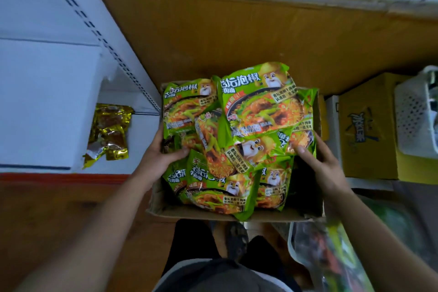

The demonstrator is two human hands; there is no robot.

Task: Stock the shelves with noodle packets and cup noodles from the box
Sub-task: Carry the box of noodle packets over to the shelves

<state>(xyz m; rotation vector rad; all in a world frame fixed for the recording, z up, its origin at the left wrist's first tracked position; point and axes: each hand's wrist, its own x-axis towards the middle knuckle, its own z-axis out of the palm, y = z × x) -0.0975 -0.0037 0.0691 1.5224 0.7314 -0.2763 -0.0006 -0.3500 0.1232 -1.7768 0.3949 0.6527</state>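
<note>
While the person stands over an open cardboard box (163, 212) on the orange-brown floor (237, 31), both arms reach down into it from the lower corners of the view. Green noodle packets (260, 106) are heaped loosely in the box, lying over one another at different angles, and the topmost ones rise above its rim at the far side. The left hand (161, 159) grips the heap from its left side, its fingers curled onto a packet near the middle of the pile and its thumb up against the packet at the left wall. The right hand (320, 163) holds the heap from the opposite side, thumb pressed on a packet face and fingers wrapped round the packets' right edges, just inside the right wall of the box.

To the left stands a white shelf (47, 102) with a slotted upright (94, 26); a few gold foil packets (110, 133) lie on a lower level, near the box's left edge. To the right of the box sits a yellow carton (365, 130), with a white mesh basket (412, 114) just beside it. A clear plastic bag (320, 256), blurred, lies at the lower right, its contents too smeared to tell.
</note>
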